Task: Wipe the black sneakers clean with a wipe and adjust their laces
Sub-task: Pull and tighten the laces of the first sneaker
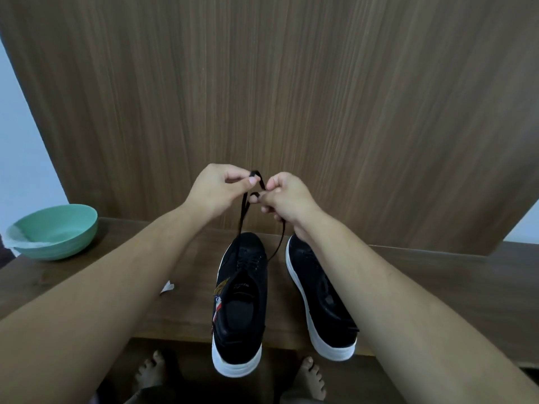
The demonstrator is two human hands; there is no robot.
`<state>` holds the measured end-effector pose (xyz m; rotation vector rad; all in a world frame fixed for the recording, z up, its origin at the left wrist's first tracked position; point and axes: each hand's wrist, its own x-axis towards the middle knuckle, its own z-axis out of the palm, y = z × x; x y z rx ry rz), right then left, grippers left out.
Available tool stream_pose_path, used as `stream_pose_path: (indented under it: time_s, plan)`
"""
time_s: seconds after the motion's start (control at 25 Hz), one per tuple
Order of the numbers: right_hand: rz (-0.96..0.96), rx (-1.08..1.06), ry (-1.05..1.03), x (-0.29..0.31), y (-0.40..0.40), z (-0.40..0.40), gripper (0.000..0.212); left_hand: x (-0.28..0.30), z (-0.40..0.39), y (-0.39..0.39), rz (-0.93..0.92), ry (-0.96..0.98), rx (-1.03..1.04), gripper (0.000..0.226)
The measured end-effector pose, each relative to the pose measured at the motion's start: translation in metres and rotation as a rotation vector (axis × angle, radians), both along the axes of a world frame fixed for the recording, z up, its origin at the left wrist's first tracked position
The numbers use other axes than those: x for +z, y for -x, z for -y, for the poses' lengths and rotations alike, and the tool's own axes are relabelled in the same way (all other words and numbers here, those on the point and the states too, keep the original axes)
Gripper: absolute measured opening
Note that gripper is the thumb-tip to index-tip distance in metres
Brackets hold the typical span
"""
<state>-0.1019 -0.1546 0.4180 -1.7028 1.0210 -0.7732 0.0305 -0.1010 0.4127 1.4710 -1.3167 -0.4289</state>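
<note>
Two black sneakers with white soles lie on a brown wooden shelf, heels toward me. From the left sneaker point(242, 298) two black lace ends point(244, 212) rise above its toe. My left hand point(217, 189) pinches one lace end between thumb and forefinger. My right hand point(287, 201) grips the other lace end, looped around its fingers, close beside the left hand. The right sneaker point(320, 298) is partly hidden under my right forearm. A small white scrap, perhaps the wipe point(167, 287), peeks out from under my left forearm.
A green bowl point(62, 228) with a white liner at its rim stands at the shelf's point(437, 275) far left. A wooden panel point(262, 83) rises right behind the shoes. My bare feet point(312, 377) show on the floor below the shelf's front edge.
</note>
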Motion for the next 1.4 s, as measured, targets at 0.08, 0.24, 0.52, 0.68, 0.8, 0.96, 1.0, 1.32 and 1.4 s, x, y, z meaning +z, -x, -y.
stream_pose_path:
  time_s: [0.08, 0.24, 0.52, 0.68, 0.8, 0.96, 1.0, 1.32, 1.4]
  plan:
    - [-0.013, 0.027, 0.06, 0.001, -0.002, 0.002, 0.019, 0.0, 0.004, -0.004, 0.124, -0.047, -0.09, 0.016]
    - [-0.012, 0.071, 0.073, 0.004, 0.002, 0.004, 0.022, 0.006, 0.006, -0.01, 0.266, -0.136, -0.225, 0.023]
    - [-0.184, 0.053, 0.327, 0.012, 0.012, 0.002, 0.034, 0.02, 0.003, -0.01, 0.383, -0.254, -0.12, 0.014]
    - [-0.386, -0.028, 0.676, 0.017, 0.013, -0.004, 0.02, 0.022, -0.003, -0.004, 0.247, -0.316, -0.147, 0.016]
    - [-0.395, -0.062, 0.746, 0.017, 0.011, -0.007, 0.022, 0.023, -0.009, 0.004, 0.274, -0.25, -0.112, 0.016]
    - [-0.362, -0.044, 0.677, 0.017, 0.015, -0.007, 0.016, 0.025, -0.01, 0.007, 0.352, -0.189, -0.051, 0.016]
    - [-0.352, -0.03, 0.615, 0.016, 0.016, -0.007, 0.013, 0.026, -0.011, 0.006, 0.39, -0.194, -0.034, 0.016]
    - [-0.199, 0.138, -0.148, 0.036, 0.022, -0.015, 0.024, 0.025, -0.013, 0.007, 0.407, -0.137, 0.012, 0.018]
    - [-0.298, 0.145, -0.07, 0.041, 0.024, -0.015, 0.037, 0.026, -0.014, 0.009, 0.38, -0.135, -0.013, 0.017]
